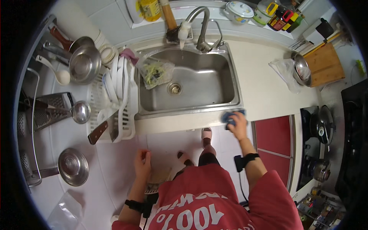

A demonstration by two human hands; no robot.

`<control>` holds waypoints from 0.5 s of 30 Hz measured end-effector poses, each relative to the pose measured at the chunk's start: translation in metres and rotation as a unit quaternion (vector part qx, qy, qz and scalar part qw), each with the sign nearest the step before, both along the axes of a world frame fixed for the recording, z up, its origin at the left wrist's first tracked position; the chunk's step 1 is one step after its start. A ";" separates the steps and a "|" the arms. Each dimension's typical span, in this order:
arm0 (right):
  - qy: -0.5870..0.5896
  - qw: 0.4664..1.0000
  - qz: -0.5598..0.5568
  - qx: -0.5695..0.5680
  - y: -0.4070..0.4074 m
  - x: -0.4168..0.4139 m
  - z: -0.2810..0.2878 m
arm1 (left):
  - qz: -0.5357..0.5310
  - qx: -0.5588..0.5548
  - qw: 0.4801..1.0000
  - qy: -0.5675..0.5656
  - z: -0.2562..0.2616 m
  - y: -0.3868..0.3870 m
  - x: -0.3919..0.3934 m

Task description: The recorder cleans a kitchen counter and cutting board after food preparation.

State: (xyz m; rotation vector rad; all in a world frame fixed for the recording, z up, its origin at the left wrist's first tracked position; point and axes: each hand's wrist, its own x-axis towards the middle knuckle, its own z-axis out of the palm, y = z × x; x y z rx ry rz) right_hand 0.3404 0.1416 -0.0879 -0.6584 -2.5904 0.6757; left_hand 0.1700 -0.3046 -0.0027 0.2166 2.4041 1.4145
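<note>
My right hand (238, 125) presses a bunched dark blue cloth (228, 116) on the front edge of the pale countertop (264, 89), just off the sink's front right corner. Nothing shows in my left hand (143, 164), which hangs low in front of the counter, its fingers loosely curled and the thumb apart. Behind the cloth is the stainless steel sink (201, 86). A clear plastic bag with green vegetable scraps (155, 73) lies in its left part, beside the drain (174, 88). The faucet (204, 31) arches over the back rim, with a white nozzle on its spout.
Left of the sink, a white dish rack (128, 120) holds plates and a wooden-handled cleaver (105, 128). Pans and ladles hang on the left wall. Metal bowls (301, 67) and a wooden cutting board (325, 66) stand at the back right. A stove (310, 149) with cookware is farther right.
</note>
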 end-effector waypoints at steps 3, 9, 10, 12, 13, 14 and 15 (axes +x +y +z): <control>-0.017 0.991 -0.122 0.045 0.089 0.042 -0.001 | -0.013 0.003 1.000 -0.023 0.000 0.030 -0.013; -0.059 0.926 -0.372 -0.002 0.209 -0.011 0.008 | 0.009 0.083 0.988 -0.129 0.004 0.131 -0.042; -0.006 0.940 -0.328 -0.092 0.219 -0.033 0.019 | 0.005 0.100 0.985 -0.139 0.008 0.155 -0.047; 0.075 0.928 -0.216 -0.294 0.218 -0.084 0.044 | -0.017 0.111 0.983 -0.147 0.014 0.198 -0.059; 0.099 0.898 -0.150 -0.402 0.208 -0.110 0.060 | -0.019 0.124 0.979 -0.159 0.014 0.221 -0.066; 0.105 0.888 -0.085 -0.439 0.194 -0.135 0.074 | -0.019 0.135 0.976 -0.171 0.013 0.242 -0.075; 0.106 0.875 -0.018 -0.472 0.176 -0.159 0.085 | -0.018 0.148 0.971 -0.185 0.006 0.259 -0.083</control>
